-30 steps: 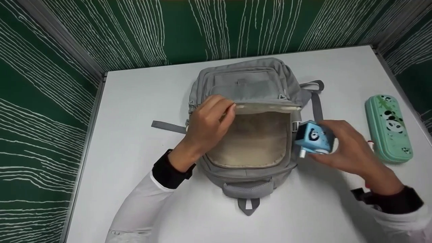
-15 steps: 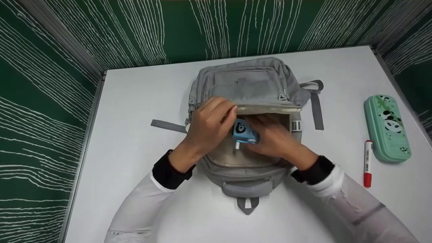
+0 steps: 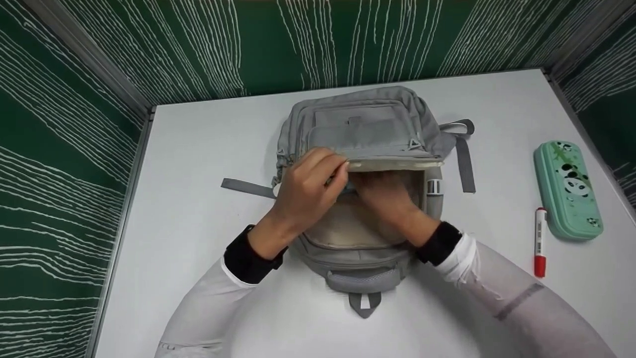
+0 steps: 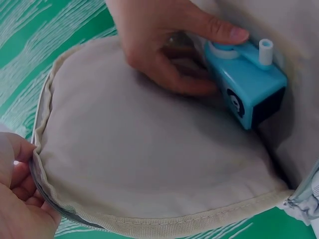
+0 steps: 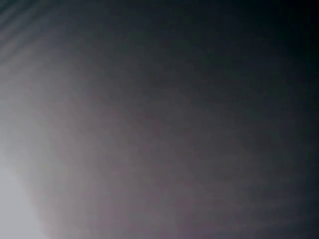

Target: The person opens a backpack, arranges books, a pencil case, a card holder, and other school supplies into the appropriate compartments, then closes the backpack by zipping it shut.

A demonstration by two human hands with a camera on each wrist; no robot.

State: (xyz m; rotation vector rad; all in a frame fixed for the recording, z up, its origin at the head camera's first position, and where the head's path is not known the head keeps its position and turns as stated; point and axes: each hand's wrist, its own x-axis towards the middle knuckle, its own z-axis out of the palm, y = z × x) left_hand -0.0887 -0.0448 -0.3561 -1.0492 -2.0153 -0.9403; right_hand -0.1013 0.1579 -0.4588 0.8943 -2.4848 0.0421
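Observation:
A grey backpack (image 3: 360,133) lies on the white table with its main compartment unzipped. My left hand (image 3: 310,186) pinches the edge of the raised flap (image 4: 134,144) between thumb and fingers. Inside the compartment, under the flap, is my right hand (image 3: 387,199), its fingertips mostly hidden from the head view. The left wrist view shows it gripping a blue crank pencil sharpener (image 4: 244,79) with a white crank knob and a panda picture, down by the fold where flap and compartment meet. The right wrist view is dark and blurred.
To the right on the table (image 3: 194,144) lie a green pencil case (image 3: 569,191) with pandas and a white marker (image 3: 540,241) with a red cap. Straps stick out on both sides of the backpack. A green wall (image 3: 268,44) with white lines stands behind.
My right hand has carried the pencil sharpener from the right of the backpack into its compartment and deeper under the flap. The left hand keeps its hold, and the flap edge sits slightly lower.

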